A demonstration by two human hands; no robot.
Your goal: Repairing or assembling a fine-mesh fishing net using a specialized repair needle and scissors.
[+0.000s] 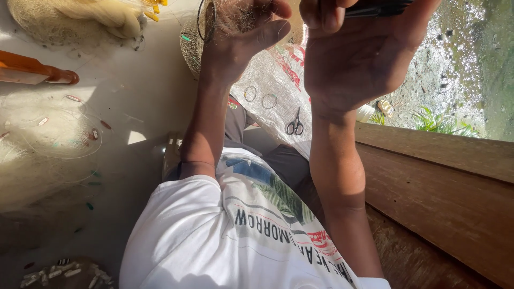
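Left hand (pixel 243 32) pinched on fishing net (pixel 225 18), raised near face for close work. Right hand (pixel 358 51) clamped on dark tool (pixel 375 8). Scissors (pixel 294 126) on white sack (pixel 273 80) over lap, within reach.

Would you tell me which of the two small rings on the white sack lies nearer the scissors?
The right-hand ring: it lies just above the scissors, while the other ring sits farther left.

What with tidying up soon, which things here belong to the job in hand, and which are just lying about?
In hand:
left hand pinching fine net
right hand gripping dark tool

Lying about:
scissors and two rings on white sack
orange-handled tool
net heap on the floor
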